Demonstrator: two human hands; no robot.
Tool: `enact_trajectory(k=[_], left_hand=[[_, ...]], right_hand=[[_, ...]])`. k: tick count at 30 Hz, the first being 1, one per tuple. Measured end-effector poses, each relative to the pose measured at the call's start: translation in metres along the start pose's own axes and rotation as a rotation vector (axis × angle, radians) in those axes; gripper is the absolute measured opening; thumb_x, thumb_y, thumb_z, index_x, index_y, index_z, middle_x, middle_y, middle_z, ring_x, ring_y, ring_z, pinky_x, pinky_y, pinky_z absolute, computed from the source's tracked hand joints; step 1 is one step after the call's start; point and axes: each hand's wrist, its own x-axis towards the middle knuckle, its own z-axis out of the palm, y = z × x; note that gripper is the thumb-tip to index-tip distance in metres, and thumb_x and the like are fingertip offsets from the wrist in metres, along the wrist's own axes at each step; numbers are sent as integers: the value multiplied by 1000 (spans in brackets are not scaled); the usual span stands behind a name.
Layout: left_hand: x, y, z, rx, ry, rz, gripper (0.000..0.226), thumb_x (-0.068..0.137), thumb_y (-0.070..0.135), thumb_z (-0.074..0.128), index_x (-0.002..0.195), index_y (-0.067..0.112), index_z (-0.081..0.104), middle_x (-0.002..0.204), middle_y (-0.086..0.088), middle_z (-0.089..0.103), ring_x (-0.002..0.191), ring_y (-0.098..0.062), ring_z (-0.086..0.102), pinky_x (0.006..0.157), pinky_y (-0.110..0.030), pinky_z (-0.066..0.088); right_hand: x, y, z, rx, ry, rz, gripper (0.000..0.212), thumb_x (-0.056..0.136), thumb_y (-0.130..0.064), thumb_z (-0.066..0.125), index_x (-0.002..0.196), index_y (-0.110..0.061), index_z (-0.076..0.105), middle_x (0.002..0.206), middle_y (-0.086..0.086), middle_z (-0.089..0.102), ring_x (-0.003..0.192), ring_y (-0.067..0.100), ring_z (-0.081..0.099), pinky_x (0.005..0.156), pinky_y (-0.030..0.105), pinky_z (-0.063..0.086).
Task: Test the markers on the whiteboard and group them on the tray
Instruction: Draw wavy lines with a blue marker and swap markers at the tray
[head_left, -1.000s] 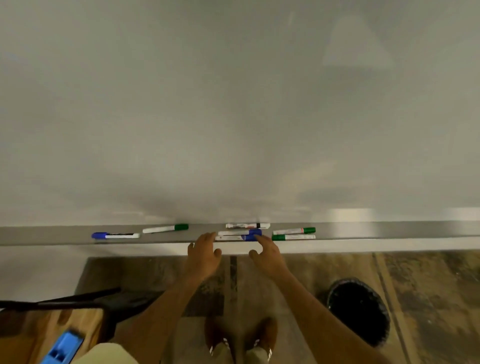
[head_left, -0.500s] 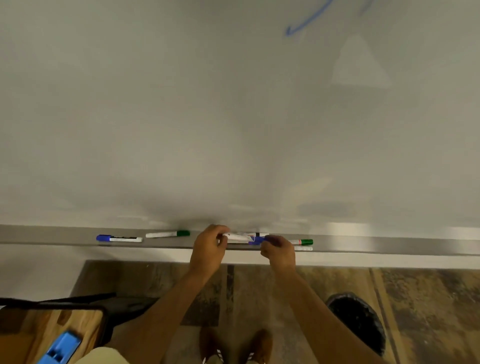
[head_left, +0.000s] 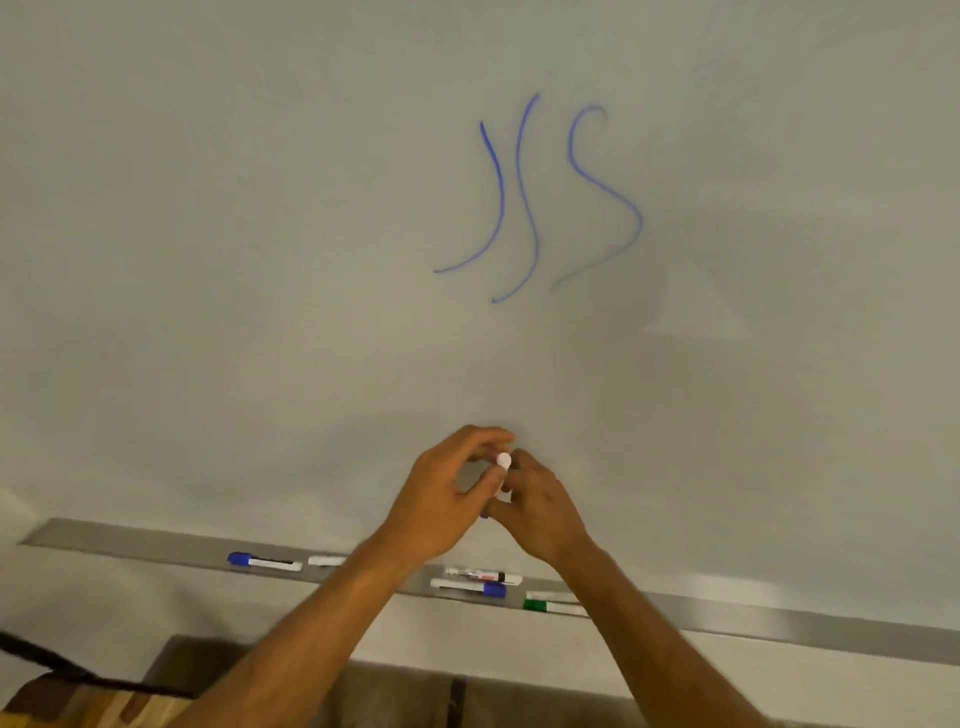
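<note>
We hold a white-barrelled marker (head_left: 503, 470) upright in front of the white whiteboard (head_left: 260, 260), just above its grey metal tray (head_left: 779, 621). Our left hand (head_left: 441, 499) pinches its upper end; our right hand (head_left: 540, 512) grips lower down. Three wavy blue lines (head_left: 530, 208) sit higher on the board. Below the hands, capped markers lie on the tray: a blue-capped one (head_left: 470, 587) and a green-capped one (head_left: 550, 606).

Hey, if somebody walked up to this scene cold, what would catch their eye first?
Three wavy blue lines stand out high on the whiteboard. Below them both hands, left hand and right hand, meet on a white marker held up before the board. Along the tray lie more markers, capped blue and green.
</note>
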Motion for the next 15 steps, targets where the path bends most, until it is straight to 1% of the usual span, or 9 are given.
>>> enact_trajectory(k=[1, 2, 3, 4, 6, 9, 12, 13, 15], left_hand=[[-1, 7, -2, -33, 11, -15, 35, 96, 19, 62, 126, 36, 57, 121, 21, 62, 116, -7, 60, 93, -18, 51], [-3, 12, -4, -55, 13, -32, 37, 98, 21, 60, 131, 35, 54, 126, 21, 60, 120, -7, 58, 94, -23, 52], [-5, 16, -7, -61, 8, -45, 37, 100, 23, 56, 135, 35, 51, 129, 22, 59, 122, -6, 56, 97, -26, 52], [-8, 18, -9, -50, -4, -50, 36, 102, 25, 53, 136, 34, 50, 130, 22, 59, 123, -4, 56, 99, -28, 51], [-12, 25, -13, -13, -38, -19, 32, 105, 26, 44, 135, 34, 51, 128, 21, 61, 121, -7, 58, 101, -28, 50], [-12, 38, -22, -4, -92, 29, 33, 108, 26, 35, 135, 30, 52, 126, 14, 62, 116, -15, 61, 93, -25, 51], [-5, 40, -32, 59, -125, -1, 32, 107, 36, 33, 132, 30, 53, 118, 13, 63, 108, -14, 62, 89, -26, 52], [-3, 39, -35, 102, -130, -24, 33, 105, 42, 32, 128, 31, 53, 112, 13, 63, 104, -13, 62, 88, -29, 53], [0, 38, -38, 197, -131, -45, 41, 100, 61, 27, 115, 31, 52, 99, 10, 63, 91, -12, 63, 80, -35, 54]], right_hand=[[-2, -9, -8, 97, 10, -38, 17, 85, -41, 69, 85, -24, 72, 87, -4, 64, 73, 10, 56, 66, 26, 48], [-4, -19, -16, 238, 0, -55, 9, 88, -28, 70, 82, -23, 71, 80, -4, 64, 69, 10, 57, 62, 27, 47], [-7, -30, -24, 379, -29, -65, 8, 91, -20, 69, 85, -17, 73, 78, -1, 68, 70, 12, 61, 58, 30, 48], [-10, -39, -29, 508, -54, -77, 7, 92, -15, 69, 90, -11, 74, 82, 4, 72, 74, 17, 66, 55, 33, 49], [-13, -54, -36, 629, -46, -111, 8, 89, -12, 72, 95, -6, 74, 88, 12, 74, 75, 23, 66, 53, 34, 50], [-18, -72, -41, 733, -1, -125, 5, 86, -6, 74, 88, -10, 76, 77, 10, 71, 62, 18, 62, 54, 36, 49], [-22, -83, -48, 815, 61, -154, 13, 86, -16, 65, 86, -19, 77, 71, 12, 69, 57, 24, 59, 51, 34, 49], [-22, -85, -51, 816, 83, -163, 16, 87, -22, 61, 87, -19, 77, 70, 14, 68, 56, 26, 58, 51, 34, 49], [-19, -91, -55, 775, 124, -196, 23, 87, -30, 58, 89, -16, 76, 68, 19, 67, 54, 28, 56, 52, 35, 48]])
